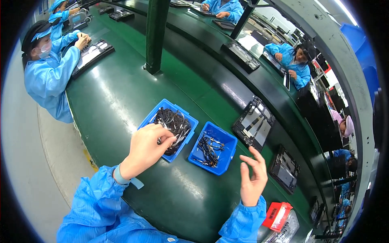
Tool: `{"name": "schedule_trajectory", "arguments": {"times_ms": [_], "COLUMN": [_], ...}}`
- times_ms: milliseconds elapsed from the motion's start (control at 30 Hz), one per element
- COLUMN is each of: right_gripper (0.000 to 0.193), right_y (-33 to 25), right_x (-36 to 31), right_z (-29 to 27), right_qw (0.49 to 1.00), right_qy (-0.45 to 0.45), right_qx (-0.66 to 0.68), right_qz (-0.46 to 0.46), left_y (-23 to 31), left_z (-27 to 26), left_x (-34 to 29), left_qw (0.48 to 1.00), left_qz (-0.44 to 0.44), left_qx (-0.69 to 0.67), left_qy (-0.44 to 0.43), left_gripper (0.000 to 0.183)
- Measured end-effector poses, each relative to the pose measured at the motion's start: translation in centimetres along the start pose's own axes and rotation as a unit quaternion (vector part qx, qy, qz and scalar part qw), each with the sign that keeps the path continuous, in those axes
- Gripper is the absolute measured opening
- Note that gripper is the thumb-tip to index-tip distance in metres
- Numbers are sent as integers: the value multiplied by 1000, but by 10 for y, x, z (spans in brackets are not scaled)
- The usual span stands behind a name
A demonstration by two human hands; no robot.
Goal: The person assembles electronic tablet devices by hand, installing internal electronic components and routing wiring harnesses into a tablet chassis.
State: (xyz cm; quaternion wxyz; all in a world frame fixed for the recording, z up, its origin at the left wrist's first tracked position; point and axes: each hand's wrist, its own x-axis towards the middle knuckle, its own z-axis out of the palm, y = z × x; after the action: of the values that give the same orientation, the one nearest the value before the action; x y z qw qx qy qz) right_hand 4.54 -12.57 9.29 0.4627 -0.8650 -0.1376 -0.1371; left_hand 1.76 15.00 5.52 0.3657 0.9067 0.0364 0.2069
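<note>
My left hand (146, 146) is over the near edge of a blue bin (193, 120) heaped with thin black cable strips (175, 123). Its thumb and fingers are pinched together, and whatever may be between them is too small to make out. A second blue bin (227, 161), to the right, holds fewer black cables (208, 150), loosely tangled. Beyond that bin's right side, my right hand (254, 178) is raised above the table, thumb and fingers apart, holding nothing. A light blue band circles my left wrist.
Opened flat device housings (255, 123) lie along the right, another (285, 168) nearer me. A red box (277, 216) sits at lower right beside clear plastic. A green post (156, 36) rises from the green table (109, 105). Co-workers in blue sit at left and across.
</note>
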Motion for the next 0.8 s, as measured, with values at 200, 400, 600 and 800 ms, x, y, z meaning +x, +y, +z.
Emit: {"name": "schedule_trajectory", "arguments": {"times_ms": [200, 400, 600, 800], "right_gripper": [18, 16, 24, 22], "right_y": [-16, -36, -47, -38], "right_x": [-6, -14, -40, -59], "right_z": [22, 36, 54, 49], "right_qw": [998, 979, 875, 847], "right_qy": [-41, -168, -279, -126], "right_qx": [24, 114, 339, 479], "right_qz": [-44, 24, 204, 193], "left_y": [-6, -12, 41, 82], "left_z": [-4, -3, 8, 30], "left_x": [0, 0, -29, -68], "left_qw": [982, 964, 724, 656], "left_qz": [-45, -49, -231, -255], "left_qx": [-156, -224, -641, -710], "left_qy": [95, 133, 108, -20], "left_gripper": [6, 5, 13, 21]}}
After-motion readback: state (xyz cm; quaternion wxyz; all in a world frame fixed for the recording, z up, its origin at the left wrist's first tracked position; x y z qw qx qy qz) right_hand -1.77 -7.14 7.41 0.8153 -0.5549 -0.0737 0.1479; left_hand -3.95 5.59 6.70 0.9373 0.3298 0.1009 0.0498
